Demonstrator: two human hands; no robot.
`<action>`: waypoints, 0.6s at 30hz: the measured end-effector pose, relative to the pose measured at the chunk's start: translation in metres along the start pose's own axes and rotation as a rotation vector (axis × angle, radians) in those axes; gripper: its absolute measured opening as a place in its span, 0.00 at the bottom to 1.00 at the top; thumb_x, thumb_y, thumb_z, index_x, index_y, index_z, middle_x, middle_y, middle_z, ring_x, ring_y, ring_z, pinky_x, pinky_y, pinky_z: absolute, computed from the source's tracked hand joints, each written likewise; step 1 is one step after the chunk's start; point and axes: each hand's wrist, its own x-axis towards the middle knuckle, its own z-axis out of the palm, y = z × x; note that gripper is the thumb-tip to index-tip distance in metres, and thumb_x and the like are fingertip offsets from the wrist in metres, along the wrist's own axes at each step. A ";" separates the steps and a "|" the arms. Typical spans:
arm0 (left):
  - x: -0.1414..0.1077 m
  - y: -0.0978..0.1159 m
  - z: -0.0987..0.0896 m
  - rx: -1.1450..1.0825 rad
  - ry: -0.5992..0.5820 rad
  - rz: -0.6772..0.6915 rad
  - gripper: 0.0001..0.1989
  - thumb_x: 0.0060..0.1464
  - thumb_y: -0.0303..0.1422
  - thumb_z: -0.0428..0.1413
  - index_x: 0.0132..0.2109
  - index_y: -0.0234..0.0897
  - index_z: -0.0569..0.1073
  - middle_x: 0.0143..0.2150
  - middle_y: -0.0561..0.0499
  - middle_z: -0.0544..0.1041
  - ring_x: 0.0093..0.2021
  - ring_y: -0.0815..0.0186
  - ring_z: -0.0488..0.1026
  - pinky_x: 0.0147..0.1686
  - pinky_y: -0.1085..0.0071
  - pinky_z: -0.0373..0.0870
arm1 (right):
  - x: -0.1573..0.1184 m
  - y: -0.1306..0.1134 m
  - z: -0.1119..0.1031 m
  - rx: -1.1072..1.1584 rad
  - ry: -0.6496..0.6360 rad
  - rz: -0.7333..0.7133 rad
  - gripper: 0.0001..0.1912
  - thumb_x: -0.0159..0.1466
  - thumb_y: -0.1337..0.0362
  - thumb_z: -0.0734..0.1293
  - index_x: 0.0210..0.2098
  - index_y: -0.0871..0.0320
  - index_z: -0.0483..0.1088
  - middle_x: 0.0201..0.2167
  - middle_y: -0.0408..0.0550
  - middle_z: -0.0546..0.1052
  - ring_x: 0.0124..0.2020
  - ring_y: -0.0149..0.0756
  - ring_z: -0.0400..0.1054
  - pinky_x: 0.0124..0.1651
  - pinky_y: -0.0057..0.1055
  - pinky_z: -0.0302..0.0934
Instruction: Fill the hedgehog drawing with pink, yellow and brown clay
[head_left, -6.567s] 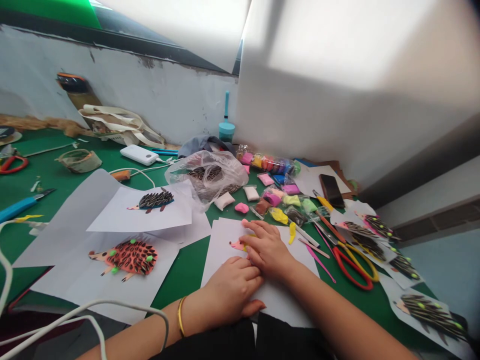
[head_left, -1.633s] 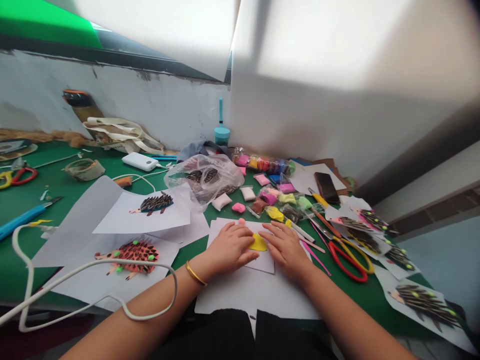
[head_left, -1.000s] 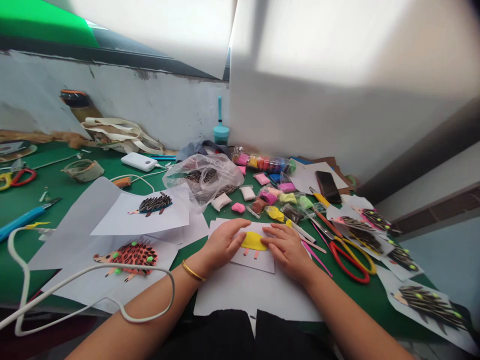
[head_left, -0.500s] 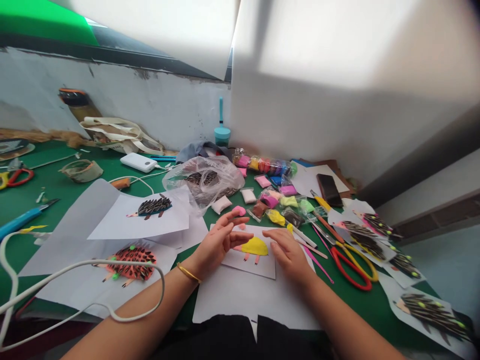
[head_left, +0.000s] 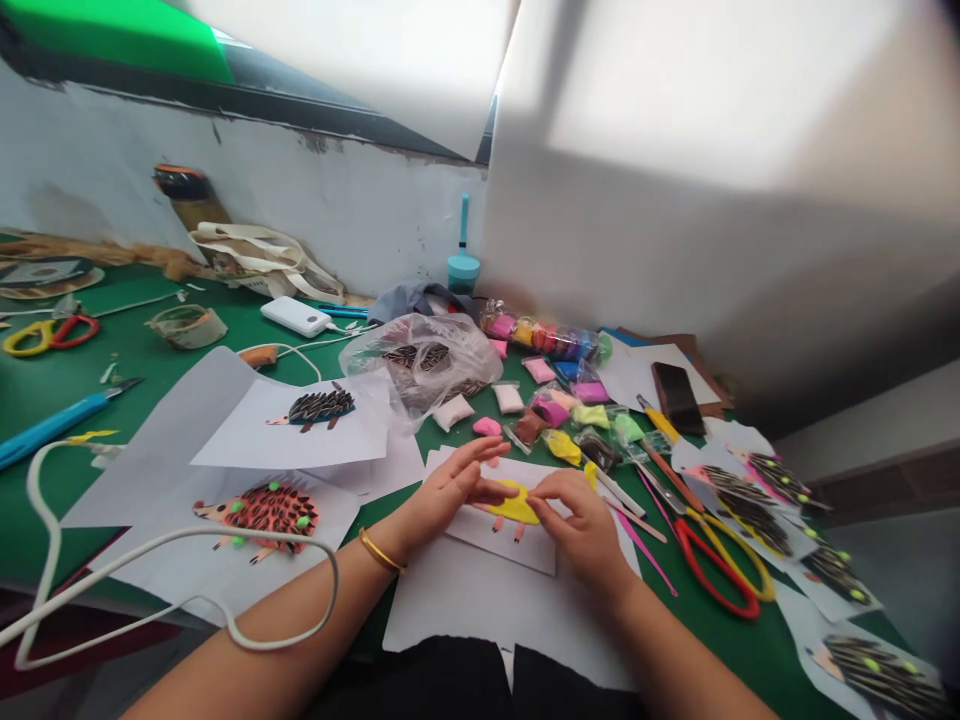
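A small white sheet (head_left: 517, 555) lies on a larger one, bearing a yellow clay body (head_left: 517, 503) with pink clay legs (head_left: 517, 535). My left hand (head_left: 450, 495) is at the left of the yellow clay, fingers apart and stretched over it, holding nothing I can see. My right hand (head_left: 581, 525) is at the clay's right edge, thumb and forefinger pinched together there; whether clay is between them is too small to tell. A pink clay lump (head_left: 487, 427) sits just beyond the sheet.
Clay packets (head_left: 592, 417), a clear bag of seeds (head_left: 420, 365) and a phone (head_left: 677, 397) are farther back. Scissors (head_left: 720, 565) and finished hedgehog pictures (head_left: 874, 670) lie right. At left are a red hedgehog picture (head_left: 270, 515), a white cable (head_left: 330, 590) and a blue knife (head_left: 56, 430).
My right thumb and forefinger have closed together at the yellow clay's edge. My left fingers have moved over the clay. The view has shifted slightly left.
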 end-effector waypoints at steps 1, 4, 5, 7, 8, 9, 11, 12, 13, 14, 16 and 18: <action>0.002 0.001 -0.003 0.101 0.093 0.043 0.25 0.61 0.49 0.51 0.61 0.45 0.65 0.64 0.40 0.66 0.50 0.54 0.77 0.47 0.59 0.73 | 0.000 0.006 -0.005 -0.044 0.026 0.034 0.13 0.67 0.56 0.65 0.30 0.54 0.72 0.30 0.48 0.76 0.36 0.41 0.69 0.41 0.39 0.63; 0.006 0.001 -0.016 0.559 0.377 0.167 0.15 0.62 0.42 0.52 0.49 0.38 0.73 0.48 0.45 0.76 0.46 0.60 0.76 0.47 0.62 0.72 | -0.001 0.027 -0.018 -0.260 -0.026 0.087 0.18 0.68 0.54 0.63 0.25 0.54 0.69 0.26 0.47 0.73 0.32 0.41 0.66 0.37 0.38 0.61; 0.006 0.000 -0.020 0.724 0.405 0.190 0.12 0.62 0.39 0.52 0.46 0.38 0.75 0.44 0.46 0.77 0.44 0.61 0.75 0.46 0.63 0.71 | -0.002 0.032 -0.022 -0.327 -0.067 0.079 0.18 0.69 0.54 0.61 0.26 0.54 0.70 0.26 0.48 0.73 0.33 0.41 0.67 0.38 0.39 0.61; 0.007 -0.001 -0.025 0.978 0.379 0.218 0.09 0.61 0.35 0.53 0.42 0.39 0.77 0.41 0.48 0.77 0.43 0.61 0.73 0.45 0.63 0.70 | -0.006 0.036 -0.025 -0.429 -0.134 0.034 0.14 0.70 0.57 0.60 0.36 0.53 0.75 0.34 0.50 0.76 0.40 0.44 0.68 0.43 0.42 0.61; 0.006 -0.002 -0.027 1.074 0.346 0.223 0.08 0.60 0.33 0.54 0.41 0.39 0.77 0.40 0.48 0.77 0.43 0.61 0.72 0.46 0.63 0.69 | -0.009 0.035 -0.025 -0.465 -0.166 0.000 0.13 0.69 0.58 0.60 0.44 0.52 0.76 0.40 0.51 0.76 0.44 0.45 0.67 0.47 0.44 0.61; 0.006 -0.003 -0.027 1.154 0.314 0.223 0.07 0.59 0.31 0.55 0.41 0.40 0.78 0.40 0.48 0.77 0.44 0.60 0.72 0.46 0.62 0.69 | -0.012 0.033 -0.023 -0.492 -0.199 -0.039 0.14 0.69 0.58 0.61 0.50 0.50 0.74 0.46 0.51 0.75 0.49 0.47 0.66 0.51 0.46 0.60; 0.005 -0.005 -0.027 1.286 0.266 0.207 0.08 0.57 0.30 0.57 0.42 0.41 0.79 0.41 0.48 0.77 0.44 0.59 0.71 0.47 0.61 0.67 | -0.016 0.025 -0.017 -0.529 -0.268 -0.111 0.18 0.68 0.57 0.62 0.56 0.46 0.71 0.55 0.51 0.72 0.55 0.49 0.63 0.56 0.49 0.58; 0.004 -0.006 -0.026 1.334 0.251 0.194 0.08 0.57 0.29 0.57 0.42 0.41 0.79 0.41 0.48 0.76 0.44 0.59 0.71 0.46 0.61 0.67 | -0.018 0.020 -0.013 -0.541 -0.300 -0.137 0.19 0.67 0.57 0.63 0.57 0.45 0.70 0.58 0.50 0.70 0.58 0.51 0.61 0.58 0.51 0.57; 0.003 -0.006 -0.026 1.368 0.241 0.181 0.08 0.57 0.29 0.58 0.42 0.42 0.79 0.42 0.48 0.76 0.44 0.59 0.70 0.46 0.61 0.66 | -0.018 0.017 -0.009 -0.549 -0.326 -0.153 0.19 0.67 0.56 0.64 0.57 0.44 0.70 0.60 0.49 0.68 0.59 0.51 0.60 0.59 0.52 0.56; 0.003 -0.007 -0.025 1.389 0.231 0.172 0.08 0.57 0.30 0.57 0.42 0.42 0.80 0.42 0.48 0.76 0.44 0.59 0.70 0.46 0.62 0.66 | -0.018 0.013 -0.005 -0.555 -0.346 -0.161 0.18 0.67 0.56 0.64 0.57 0.44 0.71 0.61 0.49 0.68 0.60 0.52 0.59 0.60 0.53 0.55; 0.003 -0.007 -0.025 1.414 0.230 0.161 0.08 0.60 0.30 0.55 0.44 0.42 0.79 0.42 0.48 0.76 0.44 0.60 0.70 0.46 0.62 0.66 | -0.017 0.010 -0.001 -0.554 -0.367 -0.159 0.17 0.68 0.57 0.63 0.55 0.44 0.72 0.62 0.48 0.67 0.61 0.52 0.58 0.61 0.54 0.54; 0.004 -0.008 -0.024 1.435 0.248 0.152 0.11 0.61 0.30 0.53 0.47 0.41 0.78 0.43 0.47 0.75 0.45 0.59 0.69 0.47 0.62 0.66 | -0.015 0.011 0.001 -0.529 -0.370 -0.156 0.16 0.68 0.58 0.62 0.54 0.45 0.72 0.62 0.48 0.67 0.61 0.51 0.58 0.61 0.53 0.54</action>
